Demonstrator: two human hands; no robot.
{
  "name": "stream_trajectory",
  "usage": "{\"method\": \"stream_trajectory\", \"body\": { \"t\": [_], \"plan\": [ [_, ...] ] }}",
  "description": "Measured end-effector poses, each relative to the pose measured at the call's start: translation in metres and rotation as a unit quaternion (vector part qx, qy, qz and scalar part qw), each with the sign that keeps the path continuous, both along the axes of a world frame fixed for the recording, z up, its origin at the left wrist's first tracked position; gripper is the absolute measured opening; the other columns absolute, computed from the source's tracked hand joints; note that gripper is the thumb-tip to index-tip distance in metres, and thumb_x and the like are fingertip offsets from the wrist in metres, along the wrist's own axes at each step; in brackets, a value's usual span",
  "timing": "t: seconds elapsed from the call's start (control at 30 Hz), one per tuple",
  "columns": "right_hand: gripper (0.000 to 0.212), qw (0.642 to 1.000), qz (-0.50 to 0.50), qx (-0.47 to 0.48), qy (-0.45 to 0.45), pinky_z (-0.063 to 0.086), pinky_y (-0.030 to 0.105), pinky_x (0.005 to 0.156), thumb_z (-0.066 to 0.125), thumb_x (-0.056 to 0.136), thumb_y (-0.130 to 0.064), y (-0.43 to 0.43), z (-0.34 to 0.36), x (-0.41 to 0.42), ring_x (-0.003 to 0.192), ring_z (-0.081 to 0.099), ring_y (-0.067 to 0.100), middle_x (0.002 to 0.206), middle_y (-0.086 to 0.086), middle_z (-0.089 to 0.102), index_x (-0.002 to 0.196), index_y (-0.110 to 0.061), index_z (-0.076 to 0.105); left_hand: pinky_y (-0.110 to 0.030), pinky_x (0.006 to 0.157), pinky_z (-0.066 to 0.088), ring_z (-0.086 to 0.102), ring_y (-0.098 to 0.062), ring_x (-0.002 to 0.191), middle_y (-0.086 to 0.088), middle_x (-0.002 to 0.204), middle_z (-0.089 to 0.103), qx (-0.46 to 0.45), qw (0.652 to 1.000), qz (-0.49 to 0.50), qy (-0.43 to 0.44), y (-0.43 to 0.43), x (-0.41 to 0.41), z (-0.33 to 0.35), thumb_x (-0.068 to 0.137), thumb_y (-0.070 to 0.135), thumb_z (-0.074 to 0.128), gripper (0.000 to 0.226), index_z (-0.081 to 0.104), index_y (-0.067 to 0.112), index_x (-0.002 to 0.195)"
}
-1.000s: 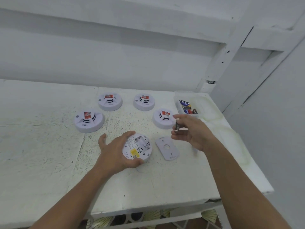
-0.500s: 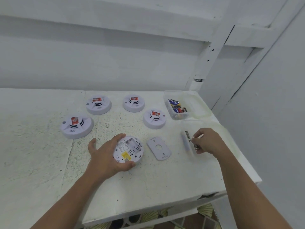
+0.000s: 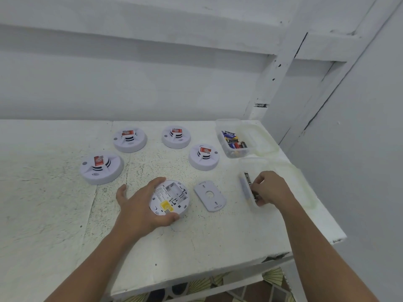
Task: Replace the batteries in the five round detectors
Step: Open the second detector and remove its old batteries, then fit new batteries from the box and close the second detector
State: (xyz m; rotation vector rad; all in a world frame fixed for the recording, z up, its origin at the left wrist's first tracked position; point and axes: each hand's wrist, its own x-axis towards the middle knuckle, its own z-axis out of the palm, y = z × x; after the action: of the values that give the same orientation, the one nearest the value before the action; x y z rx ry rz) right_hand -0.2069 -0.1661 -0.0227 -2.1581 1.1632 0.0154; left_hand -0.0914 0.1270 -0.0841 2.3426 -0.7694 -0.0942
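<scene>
An open round detector [image 3: 172,198] lies upside down on the white table, its battery bay showing no battery, and my left hand [image 3: 139,205] grips its left rim. Its grey back plate [image 3: 209,195] lies just to the right. Four more white detectors stand face up behind: one at the left [image 3: 101,167], one at the back left [image 3: 130,139], one at the back middle [image 3: 176,137] and one on the right [image 3: 204,156]. My right hand [image 3: 269,188] reaches into a near clear tub [image 3: 245,188], fingers pinched on a dark battery [image 3: 248,178] lying there.
A second clear tub [image 3: 234,152] holding several batteries stands at the back right, with clear lids [image 3: 266,140] beside both tubs. The table's right edge [image 3: 322,214] is close to my right hand, and a white wall rises behind.
My right hand carried a battery from above the table's middle over to the near clear tub and lowered it in. My left hand stayed on the open detector.
</scene>
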Motion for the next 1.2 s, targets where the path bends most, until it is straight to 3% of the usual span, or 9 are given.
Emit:
{"method": "stream_trajectory", "body": {
  "t": [0.17,0.43,0.53,0.6,0.67,0.77,0.97,1.1,1.2],
  "plan": [
    [0.019,1.000,-0.006,0.005,0.004,0.058,0.048,0.078,0.058,0.091,-0.023,-0.003,0.004,0.000,0.072,0.071,0.034,0.086,0.017,0.070,0.089,-0.004,0.060,-0.038,0.110,-0.015,0.041,0.006,0.100,0.022,0.107,0.053,0.001,1.000,0.004,0.001,0.000,0.000,-0.001,0.045,0.085,0.050,0.098,0.036,0.043,0.133],
    [0.024,0.998,-0.044,0.003,-0.045,0.060,0.044,0.072,0.052,0.095,-0.026,-0.018,0.021,0.008,0.054,0.065,0.027,0.078,0.013,0.068,0.092,-0.003,0.058,-0.041,0.111,-0.015,0.043,0.003,0.100,0.026,0.104,0.053,0.014,1.000,-0.001,0.016,-0.002,0.000,0.006,0.044,0.083,0.051,0.100,0.035,0.041,0.133],
    [0.024,0.995,-0.029,-0.041,-0.087,0.059,0.047,0.070,0.053,0.092,-0.027,-0.024,0.030,0.019,0.056,0.066,0.027,0.079,0.014,0.069,0.090,-0.004,0.059,-0.040,0.110,-0.014,0.041,0.002,0.102,0.024,0.109,0.051,0.018,1.000,0.000,0.013,-0.006,0.002,0.007,0.044,0.083,0.050,0.101,0.034,0.040,0.134],
    [0.024,0.990,0.004,-0.082,-0.111,0.059,0.042,0.067,0.053,0.092,-0.029,-0.024,0.037,0.031,0.063,0.067,0.028,0.080,0.010,0.068,0.089,-0.006,0.059,-0.041,0.110,-0.014,0.039,0.003,0.104,0.024,0.114,0.047,0.023,1.000,-0.002,0.009,-0.010,0.005,0.007,0.045,0.084,0.048,0.102,0.034,0.039,0.135],
    [0.023,0.983,0.045,-0.127,-0.126,0.048,0.030,0.064,0.052,0.094,-0.028,-0.023,0.041,0.046,0.070,0.061,0.027,0.083,0.007,0.063,0.087,-0.007,0.058,-0.041,0.111,-0.013,0.037,0.004,0.106,0.024,0.116,0.047,0.019,1.000,-0.003,0.016,-0.013,0.010,0.006,0.045,0.085,0.049,0.102,0.034,0.040,0.135],
    [0.015,0.971,0.094,-0.173,-0.138,0.036,0.026,0.067,0.049,0.094,-0.016,-0.022,0.043,0.070,0.077,0.052,0.021,0.084,0.004,0.060,0.086,-0.007,0.059,-0.041,0.111,-0.010,0.038,0.003,0.106,0.023,0.114,0.048,0.011,1.000,0.000,0.023,-0.020,0.019,0.008,0.045,0.084,0.050,0.101,0.034,0.040,0.134],
    [0.027,0.964,0.154,-0.217,-0.017,0.046,0.029,0.072,0.046,0.085,0.005,-0.038,0.040,0.114,0.090,0.060,0.028,0.105,0.013,0.066,0.101,-0.002,0.066,-0.041,0.112,-0.004,0.043,-0.002,0.113,0.021,0.118,0.049,-0.012,0.999,0.012,0.039,-0.031,0.034,0.006,0.046,0.081,0.054,0.100,0.034,0.039,0.134],
    [0.033,0.957,0.199,-0.202,0.064,0.038,0.021,0.051,0.047,0.084,0.008,-0.047,0.032,0.132,0.077,0.054,0.023,0.107,0.014,0.068,0.107,-0.004,0.069,-0.038,0.112,-0.002,0.038,0.002,0.110,0.022,0.115,0.046,-0.019,0.999,0.018,0.025,-0.035,0.035,0.005,0.045,0.081,0.051,0.100,0.035,0.038,0.134],
    [0.034,0.956,0.225,-0.174,0.069,0.043,0.025,0.060,0.050,0.086,0.005,-0.051,0.028,0.144,0.083,0.056,0.024,0.107,0.011,0.066,0.111,-0.007,0.070,-0.038,0.113,-0.003,0.034,0.004,0.109,0.023,0.115,0.043,-0.015,0.999,0.019,0.021,-0.035,0.037,0.004,0.045,0.081,0.051,0.102,0.034,0.038,0.136]
  ]
}}
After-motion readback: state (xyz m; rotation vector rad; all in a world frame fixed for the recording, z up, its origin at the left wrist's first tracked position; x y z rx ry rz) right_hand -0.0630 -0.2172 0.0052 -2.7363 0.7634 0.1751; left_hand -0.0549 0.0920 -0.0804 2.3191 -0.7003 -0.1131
